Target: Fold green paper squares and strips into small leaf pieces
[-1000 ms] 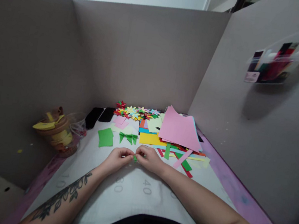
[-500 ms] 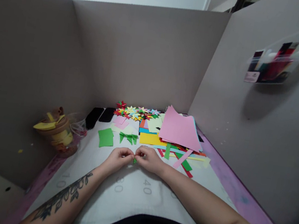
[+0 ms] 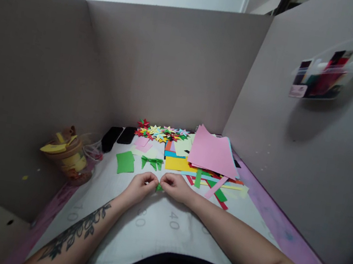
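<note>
Both hands meet over the middle of the white mat, fingertips pinched close together. My left hand (image 3: pixel 141 185) and my right hand (image 3: pixel 175 186) are closed on a small piece of green paper (image 3: pixel 159 187), mostly hidden by the fingers. Just beyond them lie several folded green paper pieces (image 3: pixel 152 163). Left of these rests a stack of green paper squares (image 3: pixel 125 162). Paper strips in green, red and pink (image 3: pixel 216 187) spread to the right of my right hand.
Colourful folded paper stars (image 3: pixel 159 133) are piled at the back. Large pink sheets (image 3: pixel 212 151) and yellow paper (image 3: pixel 178 164) lie back right. Two black phone-like objects (image 3: pixel 126 135) sit back left, near a brown-yellow cup (image 3: pixel 70 155). Grey panels enclose the table; a clear container (image 3: pixel 329 73) hangs right.
The fingers have shifted slightly around the green paper, and a bit more of it shows below the fingertips. Everything else on the table stays in place.
</note>
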The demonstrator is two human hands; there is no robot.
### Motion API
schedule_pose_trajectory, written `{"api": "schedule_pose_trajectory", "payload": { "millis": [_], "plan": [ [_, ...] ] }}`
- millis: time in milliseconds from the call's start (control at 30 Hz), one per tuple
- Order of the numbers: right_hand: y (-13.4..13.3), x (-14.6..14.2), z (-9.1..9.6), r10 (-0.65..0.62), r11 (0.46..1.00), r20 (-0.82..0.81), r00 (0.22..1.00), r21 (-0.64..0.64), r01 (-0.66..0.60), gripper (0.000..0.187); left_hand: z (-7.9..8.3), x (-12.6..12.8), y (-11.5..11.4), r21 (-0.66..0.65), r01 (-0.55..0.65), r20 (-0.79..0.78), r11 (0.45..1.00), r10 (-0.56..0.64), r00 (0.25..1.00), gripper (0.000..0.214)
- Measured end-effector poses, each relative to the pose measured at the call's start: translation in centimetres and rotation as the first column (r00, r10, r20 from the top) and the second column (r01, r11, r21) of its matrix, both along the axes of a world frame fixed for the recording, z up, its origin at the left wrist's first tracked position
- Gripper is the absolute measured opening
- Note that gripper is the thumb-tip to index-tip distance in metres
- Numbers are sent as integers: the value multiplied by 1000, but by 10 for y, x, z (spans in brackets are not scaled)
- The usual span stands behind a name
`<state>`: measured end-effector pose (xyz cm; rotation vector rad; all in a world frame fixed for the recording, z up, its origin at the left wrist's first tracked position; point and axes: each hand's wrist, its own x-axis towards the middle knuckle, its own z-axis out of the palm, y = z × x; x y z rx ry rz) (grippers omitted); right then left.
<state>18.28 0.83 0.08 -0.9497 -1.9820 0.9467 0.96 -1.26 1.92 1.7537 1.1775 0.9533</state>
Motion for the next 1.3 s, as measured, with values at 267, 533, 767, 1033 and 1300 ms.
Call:
{"api": "schedule_pose_trajectory", "payload": {
  "millis": [267, 533, 767, 1033, 1300],
  "plan": [
    [0, 0, 2, -1, 998, -32, 999, -68, -2, 13, 0, 4, -1, 26, -96, -22, 995, 96, 995, 16],
    [-4, -6, 1, -59, 994, -35, 998, -94, 56, 8, -9, 6, 0, 64, -127, -41, 990, 129, 991, 16],
    [-1, -6, -2, -81, 971, -119, 990, -235, 51, 9, -13, 5, 3, -59, -51, 148, 997, 59, 987, 21],
    [2, -3, -1, -96, 960, -170, 981, -276, 46, 9, -18, 4, 3, -167, 81, 280, 983, -31, 960, 46],
    [-2, -5, -2, 7, 986, -54, 999, -165, -16, 10, -12, 1, 1, -136, 47, 62, 990, -39, 997, 18]
  ]
}}
